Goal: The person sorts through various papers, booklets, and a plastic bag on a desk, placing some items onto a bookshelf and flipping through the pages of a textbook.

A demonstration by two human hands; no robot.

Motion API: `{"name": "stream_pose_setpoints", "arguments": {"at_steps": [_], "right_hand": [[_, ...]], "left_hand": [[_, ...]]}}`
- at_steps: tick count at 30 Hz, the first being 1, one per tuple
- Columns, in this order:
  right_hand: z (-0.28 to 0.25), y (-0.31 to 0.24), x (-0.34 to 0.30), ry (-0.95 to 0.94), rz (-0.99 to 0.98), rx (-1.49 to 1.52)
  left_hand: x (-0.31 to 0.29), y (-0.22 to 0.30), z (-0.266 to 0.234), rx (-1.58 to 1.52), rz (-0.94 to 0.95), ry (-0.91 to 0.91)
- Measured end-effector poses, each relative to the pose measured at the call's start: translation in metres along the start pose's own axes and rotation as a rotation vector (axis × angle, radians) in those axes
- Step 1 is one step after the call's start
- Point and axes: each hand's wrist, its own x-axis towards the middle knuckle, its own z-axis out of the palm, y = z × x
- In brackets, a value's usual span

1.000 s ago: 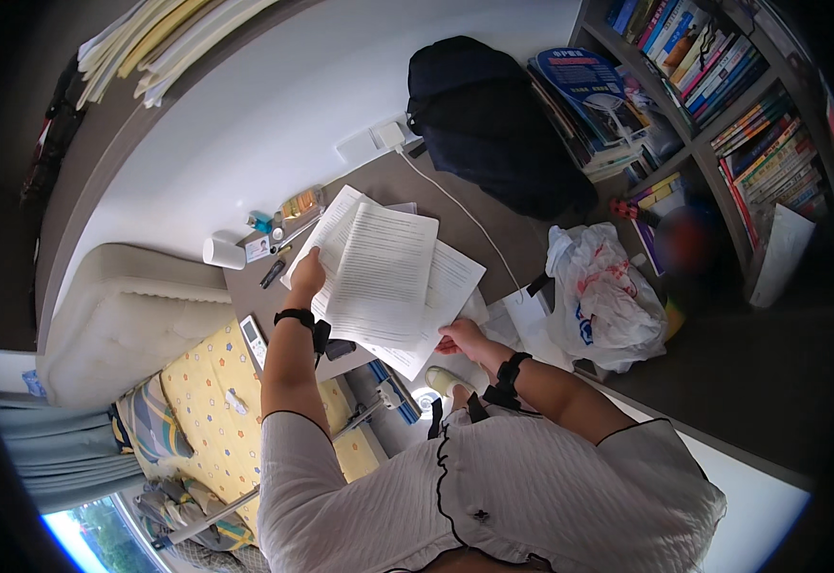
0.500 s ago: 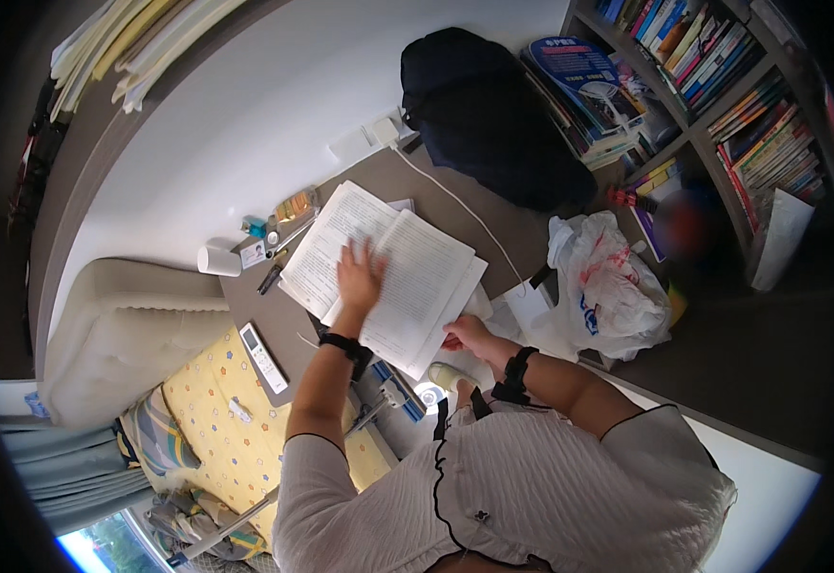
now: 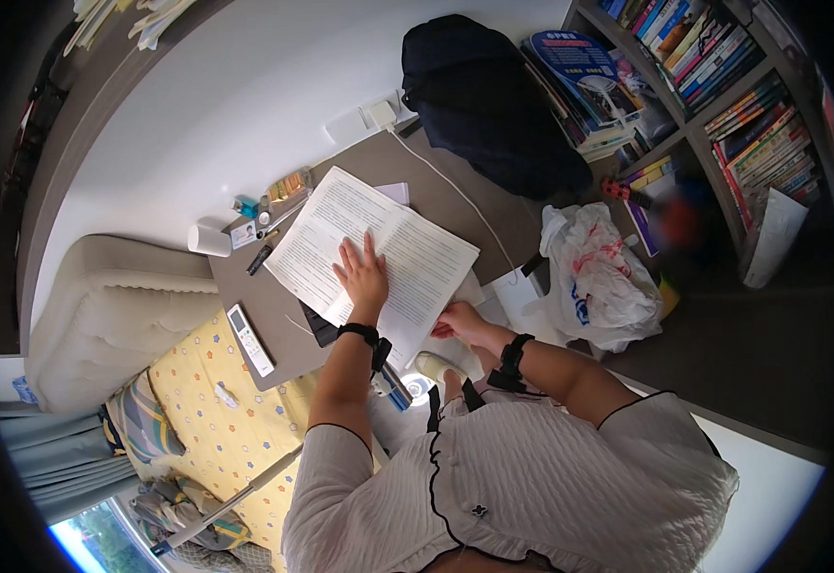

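Large printed paper sheets [image 3: 336, 224], with a crease down the middle, lie spread over the desk and reach past its near edge. My left hand [image 3: 364, 279] rests flat on them near the crease, fingers apart. At their lower right edge, my right hand [image 3: 462, 323] has its fingers closed on the paper; the fingertips are partly hidden. A corner of a dark flat object [image 3: 320, 326] shows from under the sheets beside my left wrist.
Left of the sheets are a white remote control [image 3: 250, 339], a white cup [image 3: 209, 240] and a black marker-like item [image 3: 259, 260]. A white cable [image 3: 455, 191] crosses the desk toward a crumpled plastic bag [image 3: 603, 277]. Beyond sit a black bag [image 3: 493, 105] and bookshelves [image 3: 689, 124].
The sheets now lie more neatly over one another, their left part smoother. My left hand has settled flat, shifted slightly lower; my right hand stays at the paper's edge.
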Motion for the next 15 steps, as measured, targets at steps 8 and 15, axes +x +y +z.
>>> {"name": "stream_pose_setpoints", "arguments": {"at_steps": [8, 15], "right_hand": [[-0.004, 0.005, 0.002, -0.022, -0.001, 0.040], [-0.004, 0.002, 0.000, -0.021, -0.011, 0.011]], "left_hand": [[0.013, 0.006, 0.012, 0.035, -0.009, 0.035], [0.004, 0.014, 0.009, -0.009, -0.070, 0.127]]}}
